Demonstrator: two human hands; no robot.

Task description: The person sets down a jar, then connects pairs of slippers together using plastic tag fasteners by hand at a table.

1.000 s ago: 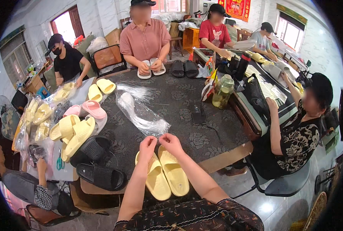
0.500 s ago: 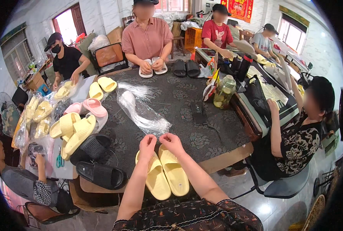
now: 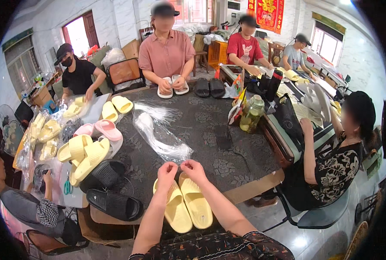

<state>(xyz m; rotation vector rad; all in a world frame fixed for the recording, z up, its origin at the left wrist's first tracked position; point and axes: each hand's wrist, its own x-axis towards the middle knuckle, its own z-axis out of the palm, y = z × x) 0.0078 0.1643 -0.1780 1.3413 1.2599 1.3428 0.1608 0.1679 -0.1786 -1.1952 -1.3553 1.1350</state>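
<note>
Just on the near side of the bundle (image 3: 162, 139) lay the slippers (image 3: 196, 206), seemingly light, soft and not slippery, best taken by their straps (image 3: 190, 187). Left hand (image 3: 166, 174) and right hand (image 3: 194, 171), nearest the bundle, had fingertips drawn together; I couldn't tell whether they gripped anything.

I have the left grip (image 3: 168, 170) and the right grip (image 3: 194, 169) side by side, over the toe ends of a pair of slippers (image 3: 178, 215) at the near edge of the table (image 3: 245, 171). Beyond them lies a bundle of strands (image 3: 162, 141). Left of the bundle sits a pile of slippers (image 3: 90, 155); farther left, scissors (image 3: 68, 186) rest on a side table (image 3: 76, 199). Right of the bundle lies a flat device (image 3: 223, 138), with a jar (image 3: 251, 114) behind it, farther right.
</note>
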